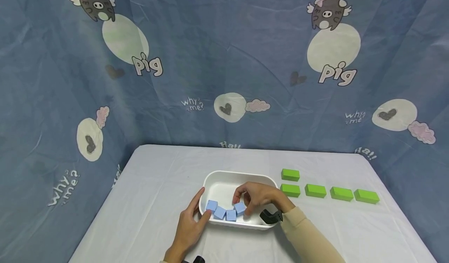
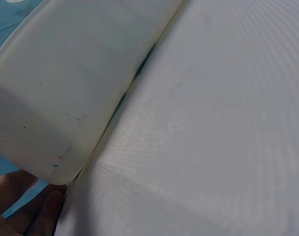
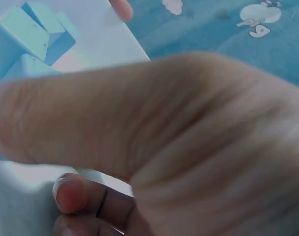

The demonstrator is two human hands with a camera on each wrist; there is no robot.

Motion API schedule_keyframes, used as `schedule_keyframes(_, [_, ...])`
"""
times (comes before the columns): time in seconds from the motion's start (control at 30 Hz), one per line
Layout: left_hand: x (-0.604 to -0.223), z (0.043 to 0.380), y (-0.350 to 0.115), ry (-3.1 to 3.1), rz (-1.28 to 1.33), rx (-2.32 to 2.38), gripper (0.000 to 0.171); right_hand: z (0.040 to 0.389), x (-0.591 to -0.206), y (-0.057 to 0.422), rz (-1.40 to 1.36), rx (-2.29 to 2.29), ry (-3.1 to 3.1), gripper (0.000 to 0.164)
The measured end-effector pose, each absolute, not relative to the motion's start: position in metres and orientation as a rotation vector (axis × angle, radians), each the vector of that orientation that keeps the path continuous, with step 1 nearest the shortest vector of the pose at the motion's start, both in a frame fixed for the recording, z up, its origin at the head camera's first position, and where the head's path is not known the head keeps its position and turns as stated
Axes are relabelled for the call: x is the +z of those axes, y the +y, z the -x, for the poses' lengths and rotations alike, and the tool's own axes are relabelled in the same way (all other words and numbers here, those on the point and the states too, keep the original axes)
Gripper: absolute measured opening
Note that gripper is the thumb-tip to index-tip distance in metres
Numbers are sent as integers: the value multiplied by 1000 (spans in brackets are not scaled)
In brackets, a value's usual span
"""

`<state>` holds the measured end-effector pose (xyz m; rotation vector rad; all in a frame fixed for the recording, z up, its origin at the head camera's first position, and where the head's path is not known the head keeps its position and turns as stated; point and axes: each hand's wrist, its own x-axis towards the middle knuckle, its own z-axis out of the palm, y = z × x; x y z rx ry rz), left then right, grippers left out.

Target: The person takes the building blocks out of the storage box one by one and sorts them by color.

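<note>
A white tray (image 1: 224, 174) stands on the table, with several light blue blocks (image 1: 220, 212) along its front left inside. My left hand (image 1: 189, 226) grips the tray's left front corner, thumb at the front rim and fingers along the left side. In the left wrist view, fingers (image 2: 43, 209) lie against the tray's corner. My right hand (image 1: 257, 196) reaches down into the tray and pinches the rightmost blue block (image 1: 239, 208) between thumb and fingers. The right wrist view has the thumb large in front, hiding most of that grip, with other blocks (image 3: 29, 37) beyond.
Right of the tray, several green blocks (image 1: 315, 190) lie in a row on the white-covered table (image 1: 147, 200). One more green block (image 1: 290, 174) lies behind the row's left end. A blue printed curtain (image 1: 196, 130) hangs behind and beside the table.
</note>
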<state>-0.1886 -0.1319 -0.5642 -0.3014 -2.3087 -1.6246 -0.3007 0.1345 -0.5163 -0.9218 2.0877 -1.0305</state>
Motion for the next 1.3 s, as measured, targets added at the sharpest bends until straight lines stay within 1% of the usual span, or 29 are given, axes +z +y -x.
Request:
schedule_keyframes(0.2, [-564, 189, -130, -2323, 290, -1617, 68, 300, -517, 137, 890, -1012, 2117, 40])
schedule_keyframes(0.57, [-568, 192, -124, -2339, 304, -1587, 66, 302, -514, 146, 971, -1101, 2121, 37])
schedule_keyframes(0.8, [-570, 191, -126, -2323, 319, -1570, 67, 302, -501, 152, 1034, -1207, 2180, 35])
schedule_keyframes(1.13, [-567, 190, -131, -2310, 294, -1607, 69, 295, -476, 173, 945, -1477, 2125, 34])
schedule_keyframes(1.3, [-566, 189, -131, -2292, 300, -1621, 69, 291, -468, 188, 906, -1523, 2184, 33])
